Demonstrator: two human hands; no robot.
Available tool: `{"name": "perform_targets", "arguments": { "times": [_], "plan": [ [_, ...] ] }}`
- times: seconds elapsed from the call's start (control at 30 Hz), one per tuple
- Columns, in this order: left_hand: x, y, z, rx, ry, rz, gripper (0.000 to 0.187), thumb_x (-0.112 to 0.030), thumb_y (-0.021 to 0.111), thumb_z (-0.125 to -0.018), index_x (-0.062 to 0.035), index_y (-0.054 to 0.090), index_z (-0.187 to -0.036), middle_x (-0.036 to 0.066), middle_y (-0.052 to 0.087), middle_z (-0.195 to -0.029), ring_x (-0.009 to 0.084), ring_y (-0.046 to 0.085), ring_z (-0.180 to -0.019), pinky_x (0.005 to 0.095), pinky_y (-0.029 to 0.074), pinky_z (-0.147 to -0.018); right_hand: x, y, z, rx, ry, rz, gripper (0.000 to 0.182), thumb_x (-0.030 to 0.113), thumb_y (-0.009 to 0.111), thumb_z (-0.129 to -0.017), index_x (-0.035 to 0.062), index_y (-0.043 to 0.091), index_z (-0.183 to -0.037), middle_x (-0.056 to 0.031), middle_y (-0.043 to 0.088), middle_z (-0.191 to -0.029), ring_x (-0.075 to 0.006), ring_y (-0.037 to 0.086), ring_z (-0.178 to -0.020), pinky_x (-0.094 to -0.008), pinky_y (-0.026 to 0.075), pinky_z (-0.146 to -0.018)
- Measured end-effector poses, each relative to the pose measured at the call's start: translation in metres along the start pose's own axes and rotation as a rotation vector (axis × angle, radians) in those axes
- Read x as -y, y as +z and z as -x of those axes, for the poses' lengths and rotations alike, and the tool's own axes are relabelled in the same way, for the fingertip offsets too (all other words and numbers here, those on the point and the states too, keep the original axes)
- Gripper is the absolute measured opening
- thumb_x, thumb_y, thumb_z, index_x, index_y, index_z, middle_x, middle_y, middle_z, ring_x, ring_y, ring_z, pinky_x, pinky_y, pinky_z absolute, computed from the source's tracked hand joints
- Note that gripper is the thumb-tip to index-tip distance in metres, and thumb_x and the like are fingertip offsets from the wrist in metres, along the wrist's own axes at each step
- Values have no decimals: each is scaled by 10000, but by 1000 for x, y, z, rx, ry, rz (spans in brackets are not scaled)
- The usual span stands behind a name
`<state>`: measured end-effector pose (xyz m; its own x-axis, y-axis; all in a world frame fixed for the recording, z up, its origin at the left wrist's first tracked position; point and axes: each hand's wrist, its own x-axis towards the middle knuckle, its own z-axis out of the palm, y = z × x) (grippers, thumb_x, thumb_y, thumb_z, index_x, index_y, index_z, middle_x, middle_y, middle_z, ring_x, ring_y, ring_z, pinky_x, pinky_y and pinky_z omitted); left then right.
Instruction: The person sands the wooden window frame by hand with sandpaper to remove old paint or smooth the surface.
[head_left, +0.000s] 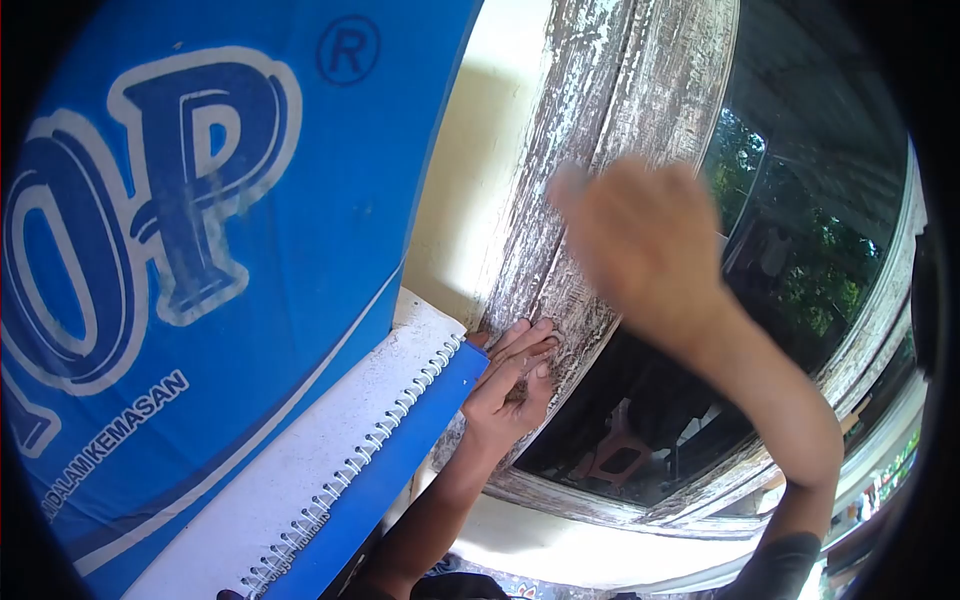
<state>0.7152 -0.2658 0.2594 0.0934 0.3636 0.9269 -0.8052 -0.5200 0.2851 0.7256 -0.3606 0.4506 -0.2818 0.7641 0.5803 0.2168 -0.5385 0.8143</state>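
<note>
My left hand [508, 388] rests against the weathered wooden window frame [650, 90], beside the spiral-bound book's upper corner. Its fingers lie stretched along the peeling wood, and the thumb is a little apart from them. Higher up, my right hand [645, 240] is raised in front of the same frame and smeared by motion. Its fingers look curled in, with the thumb side toward the left; whatever it may hold cannot be made out. The book [400, 395] has a white wire spiral and blue cover.
A large blue carton [330, 230] with big lettering fills the left side. Dark window glass [790, 260] reflects trees and a roof on the right; a reddish plastic chair [625, 450] shows in the pane. Pale wall [465, 170] runs between carton and frame.
</note>
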Motion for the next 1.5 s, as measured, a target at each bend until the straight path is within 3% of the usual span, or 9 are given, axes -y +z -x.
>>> {"name": "perform_targets", "arguments": {
  "times": [0.1, 0.17, 0.37, 0.47, 0.63, 0.73, 0.8, 0.9, 1.5],
  "plan": [
    [0, 2, 0, -7, -20, 49, 127, -21, 615, -829, 17, 721, -888, 127, 728, -1025, 268, 664, -1071, 340, 422, -982, -1, 2, -1, -40, -82, -128, 133, 124, 636, -749, 122, 652, -881, 44, 567, -744, -146, 527, -725, -332, 357, -618],
    [0, 3, 1, -14, -46, 85, 130, -26, 614, -830, 4, 728, -885, 121, 728, -1033, 262, 663, -1074, 334, 405, -998, -26, -3, -20, -15, 125, 25, 145, 106, 641, -733, 70, 650, -873, 9, 569, -769, -148, 523, -742, -329, 359, -608],
    [-1, 1, 0, -6, -60, 20, 173, -138, 602, -861, -18, 724, -838, 95, 745, -949, 245, 695, -1020, 346, 374, -973, 12, 23, -6, -127, 2, -81, 140, 140, 651, -766, 162, 655, -904, 62, 549, -741, -147, 515, -723, -346, 337, -651],
    [-4, -1, 0, 14, -72, 18, 160, -128, 605, -854, -22, 719, -817, 95, 742, -972, 238, 680, -1059, 346, 354, -993, -9, 11, -22, -76, 232, 5, 141, 140, 656, -749, 118, 672, -887, 49, 603, -808, -147, 522, -764, -353, 317, -628],
    [-1, 0, 1, 25, -67, 41, 143, -96, 600, -843, -25, 713, -790, 89, 741, -985, 231, 668, -1088, 355, 351, -997, 4, 17, -12, -49, 56, -99, 121, 149, 643, -784, 163, 677, -899, 89, 616, -827, -146, 534, -743, -365, 325, -653],
    [-3, 0, 3, 20, -113, 79, 135, -85, 600, -838, -29, 713, -790, 86, 741, -989, 231, 660, -1103, 356, 345, -1005, -40, 14, -39, -59, 144, 194, 145, 122, 645, -762, 153, 679, -900, 75, 617, -807, -143, 538, -755, -357, 335, -642],
    [-1, -1, 3, 29, -68, 5, 136, -92, 601, -839, -37, 716, -791, 84, 741, -993, 235, 657, -1109, 355, 339, -1011, -50, 20, -45, -208, 134, -1, 143, 106, 653, -761, 186, 677, -878, 60, 548, -695, -146, 537, -751, -358, 329, -641],
    [-3, -2, 2, 27, -81, 11, 139, -98, 600, -840, -43, 722, -801, 84, 741, -993, 236, 659, -1105, 357, 335, -1014, -4, 20, -27, -61, 47, -73, 125, 128, 667, -788, 208, 693, -879, 48, 568, -667, -157, 559, -763, -371, 329, -649],
    [1, -4, 6, 73, -78, 60, 147, -21, 620, -819, -59, 739, -897, 75, 721, -1086, 216, 584, -1205, 357, 317, -1079, -54, 21, -57, -199, 247, -13, 110, 184, 687, -843, 197, 741, -938, 61, 616, -697, -141, 562, -714, -342, 339, -673]
  ]
}}
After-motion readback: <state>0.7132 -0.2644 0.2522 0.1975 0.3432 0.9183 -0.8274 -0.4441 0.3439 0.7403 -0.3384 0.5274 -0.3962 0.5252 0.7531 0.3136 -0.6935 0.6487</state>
